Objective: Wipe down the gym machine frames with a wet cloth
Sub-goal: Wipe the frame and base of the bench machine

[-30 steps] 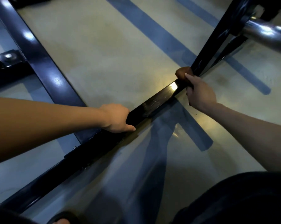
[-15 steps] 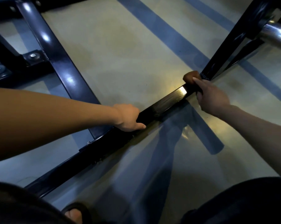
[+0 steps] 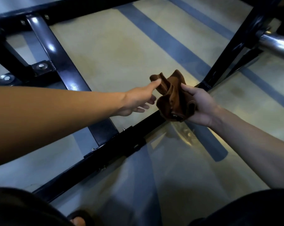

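Note:
A crumpled brown cloth [image 3: 172, 97] hangs in the air above the black floor bar [image 3: 121, 144] of the gym machine frame. My right hand [image 3: 198, 105] holds the cloth from the right, thumb on top and fingers under it. My left hand [image 3: 138, 100] reaches in from the left with fingers straight; its thumb tip touches the cloth's upper left corner. Neither hand is on the frame.
Another black frame bar [image 3: 56, 53] runs diagonally at the left, with bolted brackets [image 3: 41, 66]. A black upright [image 3: 232, 51] and a chrome tube [image 3: 276, 43] stand at the upper right. The floor is pale with blue stripes. My knees and a sandalled foot [image 3: 77, 221] fill the bottom edge.
My right hand has lifted the cloth off the far end of the bar. My left hand has let go of the bar and reached toward the cloth.

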The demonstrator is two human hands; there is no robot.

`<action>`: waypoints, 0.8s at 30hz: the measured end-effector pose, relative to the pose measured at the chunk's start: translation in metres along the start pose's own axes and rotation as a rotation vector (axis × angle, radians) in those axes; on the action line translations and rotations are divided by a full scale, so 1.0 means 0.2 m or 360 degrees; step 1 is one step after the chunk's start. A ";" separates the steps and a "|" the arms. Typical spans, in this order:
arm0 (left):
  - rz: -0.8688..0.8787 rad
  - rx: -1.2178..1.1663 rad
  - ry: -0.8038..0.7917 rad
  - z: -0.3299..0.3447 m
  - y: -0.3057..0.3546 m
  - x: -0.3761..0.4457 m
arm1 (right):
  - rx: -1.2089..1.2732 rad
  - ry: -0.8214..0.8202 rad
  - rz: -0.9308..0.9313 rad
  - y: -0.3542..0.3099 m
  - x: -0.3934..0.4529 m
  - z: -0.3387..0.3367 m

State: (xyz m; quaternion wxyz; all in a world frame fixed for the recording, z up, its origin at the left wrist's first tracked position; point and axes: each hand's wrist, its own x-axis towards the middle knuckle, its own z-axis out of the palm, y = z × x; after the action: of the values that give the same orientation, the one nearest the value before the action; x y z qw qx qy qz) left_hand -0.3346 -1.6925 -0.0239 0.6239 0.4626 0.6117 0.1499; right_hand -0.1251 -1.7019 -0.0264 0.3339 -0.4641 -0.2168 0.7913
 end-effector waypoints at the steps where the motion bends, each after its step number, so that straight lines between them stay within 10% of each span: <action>1: 0.0005 -0.0088 -0.0030 0.02 0.02 0.00 | 0.0001 -0.0039 -0.0028 0.00 0.00 0.03; 14: 0.0192 -0.0514 0.0161 -0.07 0.17 -0.01 | -0.1131 0.0443 -0.0709 -0.19 0.05 0.20; 24: 0.0308 -0.0324 0.0428 -0.31 0.70 -0.06 | -0.1231 0.0425 -0.0395 -0.88 0.10 0.43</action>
State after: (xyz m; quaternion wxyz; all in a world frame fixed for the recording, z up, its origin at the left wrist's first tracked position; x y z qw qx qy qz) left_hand -0.3400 -1.6034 0.1017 0.5627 0.4296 0.6240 0.3308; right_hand -0.1500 -1.5709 0.1172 0.2532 -0.6240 -0.5066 0.5384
